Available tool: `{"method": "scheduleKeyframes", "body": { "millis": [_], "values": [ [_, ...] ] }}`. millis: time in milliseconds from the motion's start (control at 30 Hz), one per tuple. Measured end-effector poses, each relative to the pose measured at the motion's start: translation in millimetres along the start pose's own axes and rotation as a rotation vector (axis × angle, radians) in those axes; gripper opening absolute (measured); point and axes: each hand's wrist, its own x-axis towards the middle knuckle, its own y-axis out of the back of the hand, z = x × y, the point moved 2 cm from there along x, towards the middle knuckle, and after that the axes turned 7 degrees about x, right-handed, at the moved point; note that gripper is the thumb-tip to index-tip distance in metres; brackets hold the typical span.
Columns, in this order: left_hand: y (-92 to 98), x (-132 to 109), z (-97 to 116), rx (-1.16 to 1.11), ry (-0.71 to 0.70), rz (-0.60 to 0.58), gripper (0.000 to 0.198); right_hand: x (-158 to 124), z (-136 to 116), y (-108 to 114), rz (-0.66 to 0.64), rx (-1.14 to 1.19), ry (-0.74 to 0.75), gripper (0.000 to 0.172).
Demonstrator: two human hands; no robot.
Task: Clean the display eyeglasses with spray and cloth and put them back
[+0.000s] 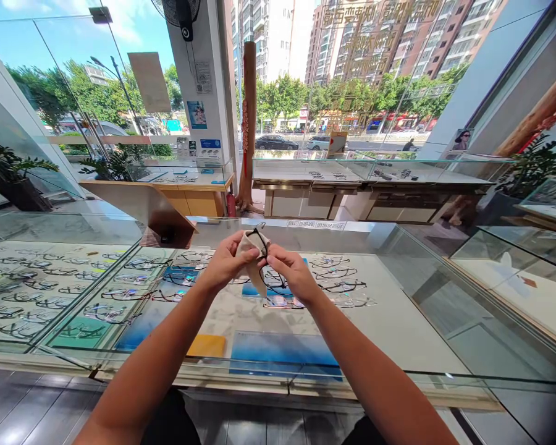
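Above the glass display case, my left hand (228,258) is closed round a pale cleaning cloth (261,282), which is wrapped over part of a dark-framed pair of glasses (264,252). The cloth's loose end hangs below my fingers. My right hand (291,270) pinches the same glasses on their right side, fingertips close to those of my left hand. One end of the frame sticks up above the cloth. How the lenses sit under the cloth is hidden.
Beneath my hands, the glass display case (389,296) holds rows of glasses (343,285) and blue cards (278,352). A brown tilted board, maybe a mirror back (139,201), stands on its top at left. More glass cases (306,173) line the window behind, beside a wooden post (249,123).
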Motion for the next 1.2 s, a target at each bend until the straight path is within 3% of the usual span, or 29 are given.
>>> {"method": "scheduleKeyframes", "body": {
  "millis": [233, 500, 667, 767, 900, 1000, 1100, 1200],
  "values": [
    [-8.4, -3, -1, 0.053, -0.018, 0.107, 0.051, -4, 5, -7, -0.007, 0.016, -0.03, 0.049],
    [-9.0, 0, -6, 0.058, -0.045, 0.264, 0.066, -4, 3, -12, -0.023, -0.045, 0.018, 0.047],
    [-3.3, 0, 0, 0.056, -0.183, 0.459, 0.057, -3, 3, -7, 0.04, -0.007, 0.02, 0.046],
    [0.0, -5, 7, 0.208, -0.309, 0.555, 0.044, -3, 2, -3, 0.084, 0.045, 0.002, 0.043],
    [0.6, -10, 10, 0.61, -0.618, 0.508, 0.029, -1, 0, 4, 0.116, 0.04, -0.017, 0.044],
    [-1.5, -11, 10, 0.945, -0.862, 0.417, 0.059, 0, -2, 9, 0.102, 0.054, -0.018, 0.043],
    [-2.2, -10, 10, 1.094, -0.914, 0.347, 0.078, 1, -6, 12, 0.055, 0.048, -0.013, 0.044],
    [-1.7, -9, 11, 1.118, -0.895, 0.321, 0.078, 1, -9, 13, 0.018, 0.018, -0.013, 0.046]
  ]
}}
